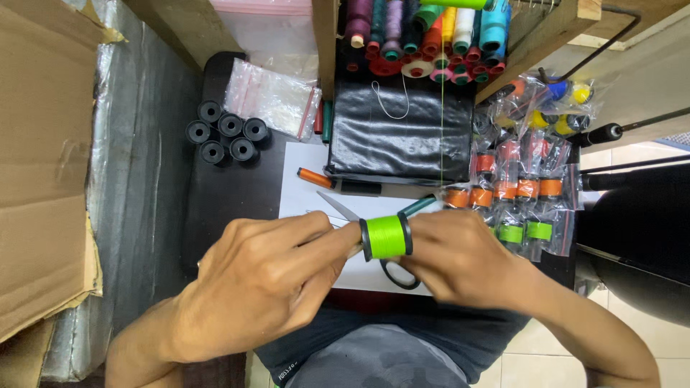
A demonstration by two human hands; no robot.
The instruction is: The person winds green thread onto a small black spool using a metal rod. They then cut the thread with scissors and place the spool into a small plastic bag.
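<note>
A small black spool wound with bright green thread [387, 237] is held between both hands above a white sheet [305, 202]. My left hand [262, 284] pinches its left flange with fingertips. My right hand [460, 259] grips the right flange. A thin green thread [441, 108] runs up from the spool towards a rack of cones. Scissors [394, 269] lie on the sheet below the spool, partly hidden by my hands.
Several empty black spools [224, 133] sit on the dark table beside a clear bag [273, 97]. Bagged orange and green spools [521, 197] lie to the right. Coloured thread cones [424, 36] stand on a wooden rack; cardboard [39, 158] is at left. An orange-tipped tool [316, 177] lies near a black pouch [399, 133].
</note>
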